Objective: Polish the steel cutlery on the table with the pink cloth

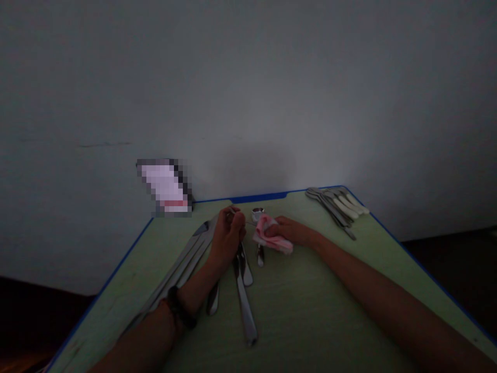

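Observation:
My left hand is closed on the thin handle of a spoon whose bowl shows just past the fingers. My right hand grips a pink cloth bunched against that spoon. Both hands rest on a green table. Under and beside my left wrist lie a few loose pieces of cutlery, their handles pointing toward me. A dark band sits on my left wrist.
Long metal utensils lie along the table's left side. A pile of cutlery with pale handles sits at the far right corner. A blurred-out object stands at the far left corner. A grey wall rises behind; the table edge is blue.

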Demonstrator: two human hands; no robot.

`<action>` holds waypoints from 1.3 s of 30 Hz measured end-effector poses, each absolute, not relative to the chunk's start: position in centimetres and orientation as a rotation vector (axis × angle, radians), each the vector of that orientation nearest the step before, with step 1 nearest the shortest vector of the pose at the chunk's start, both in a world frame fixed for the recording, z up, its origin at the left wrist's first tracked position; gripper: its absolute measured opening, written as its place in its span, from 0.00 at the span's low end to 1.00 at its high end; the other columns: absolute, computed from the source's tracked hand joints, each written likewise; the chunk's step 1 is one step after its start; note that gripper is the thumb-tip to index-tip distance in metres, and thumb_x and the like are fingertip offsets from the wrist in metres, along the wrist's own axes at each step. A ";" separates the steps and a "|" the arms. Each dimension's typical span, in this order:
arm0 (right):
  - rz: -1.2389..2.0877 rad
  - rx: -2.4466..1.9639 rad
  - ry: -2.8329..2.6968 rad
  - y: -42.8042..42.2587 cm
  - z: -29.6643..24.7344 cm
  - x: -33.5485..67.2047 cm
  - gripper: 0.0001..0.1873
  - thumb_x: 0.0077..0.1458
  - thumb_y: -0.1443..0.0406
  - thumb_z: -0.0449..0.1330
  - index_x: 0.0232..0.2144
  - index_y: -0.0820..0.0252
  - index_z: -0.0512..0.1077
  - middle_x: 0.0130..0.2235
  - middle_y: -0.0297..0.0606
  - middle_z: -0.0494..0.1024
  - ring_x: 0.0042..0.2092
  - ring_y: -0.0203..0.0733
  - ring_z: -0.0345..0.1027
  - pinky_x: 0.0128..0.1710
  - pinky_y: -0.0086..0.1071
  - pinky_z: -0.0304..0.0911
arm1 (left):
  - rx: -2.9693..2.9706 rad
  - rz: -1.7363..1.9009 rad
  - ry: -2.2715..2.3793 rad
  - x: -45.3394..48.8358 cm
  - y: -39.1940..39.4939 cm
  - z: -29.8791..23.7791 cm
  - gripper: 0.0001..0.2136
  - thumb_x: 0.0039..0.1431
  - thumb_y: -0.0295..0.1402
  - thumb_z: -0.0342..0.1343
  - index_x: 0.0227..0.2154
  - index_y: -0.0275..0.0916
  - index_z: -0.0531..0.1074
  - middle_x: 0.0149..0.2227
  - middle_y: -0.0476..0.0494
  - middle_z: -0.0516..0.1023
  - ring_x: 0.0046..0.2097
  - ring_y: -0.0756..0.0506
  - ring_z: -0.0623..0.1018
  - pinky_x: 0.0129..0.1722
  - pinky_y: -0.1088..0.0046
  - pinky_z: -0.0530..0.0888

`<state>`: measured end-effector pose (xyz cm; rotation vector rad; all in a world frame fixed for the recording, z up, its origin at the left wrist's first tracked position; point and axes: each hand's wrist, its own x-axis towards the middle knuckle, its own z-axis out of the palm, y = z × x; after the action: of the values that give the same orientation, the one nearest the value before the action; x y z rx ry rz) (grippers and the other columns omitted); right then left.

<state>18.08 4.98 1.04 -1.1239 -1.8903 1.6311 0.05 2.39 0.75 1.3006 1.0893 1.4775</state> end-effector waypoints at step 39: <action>1.774 -1.095 -1.714 5.0 0.8 18.1 0.10 0.44 0.62 0.53 0.19 0.64 0.66 0.16 0.31 0.67 0.17 0.31 0.57 0.18 0.25 0.51 | 1.573 1.310 1.121 0.2 1.8 0.2 0.28 0.57 0.36 0.52 0.58 0.46 0.48 0.43 0.46 0.67 0.30 0.55 0.70 0.28 0.81 0.70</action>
<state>18.11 5.03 0.77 -1.0946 -1.7140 1.7740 0.18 1.84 0.22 1.5730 1.1210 1.3099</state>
